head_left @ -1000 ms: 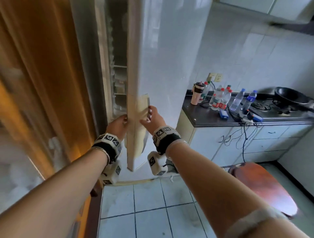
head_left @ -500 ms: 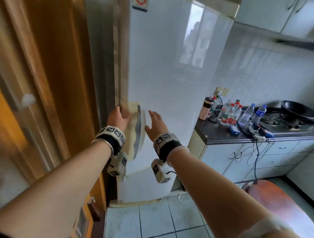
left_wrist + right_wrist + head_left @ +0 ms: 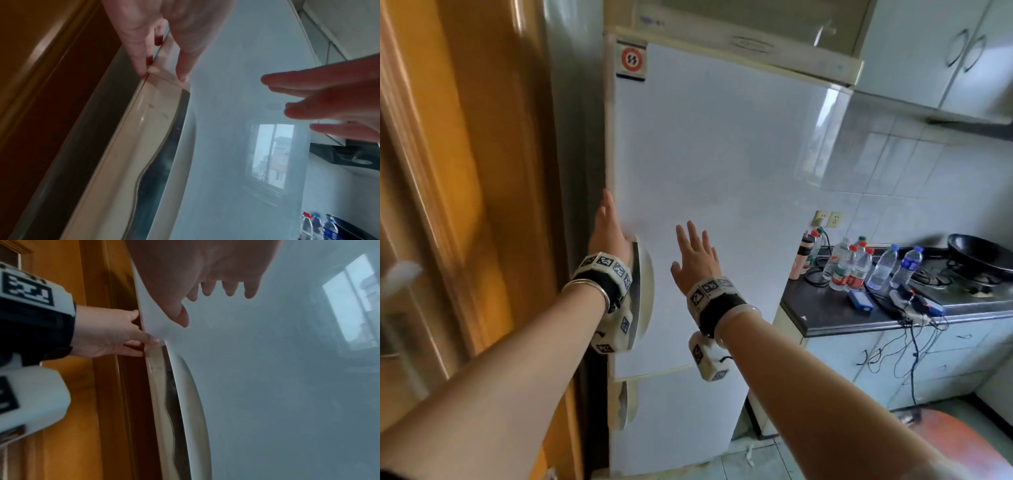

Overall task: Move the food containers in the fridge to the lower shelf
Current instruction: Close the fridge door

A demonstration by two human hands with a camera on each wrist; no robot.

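Observation:
The white fridge's upper door (image 3: 722,171) stands shut, so no food container shows in any view. My left hand (image 3: 607,226) lies with straight fingers along the door's left edge, just above the cream handle (image 3: 645,291). In the left wrist view its fingertips (image 3: 141,71) touch the handle's top (image 3: 156,104). My right hand (image 3: 693,253) is open with spread fingers in front of the door panel, right of the handle; whether it touches the door is unclear. Seen from the right wrist, the right hand (image 3: 216,272) is above the handle (image 3: 162,386) and the left hand (image 3: 107,335) is at the door edge.
A wooden door frame (image 3: 465,171) runs close along the fridge's left side. The lower freezer door (image 3: 678,411) is shut too. On the right, a dark counter (image 3: 825,315) carries several water bottles (image 3: 859,267), cables and a black pan (image 3: 979,253). A red stool (image 3: 955,442) stands on the tiled floor.
The upper fridge door swung from ajar to fully shut. Both hands let go of its edge and straightened against or near the door, and my view rose.

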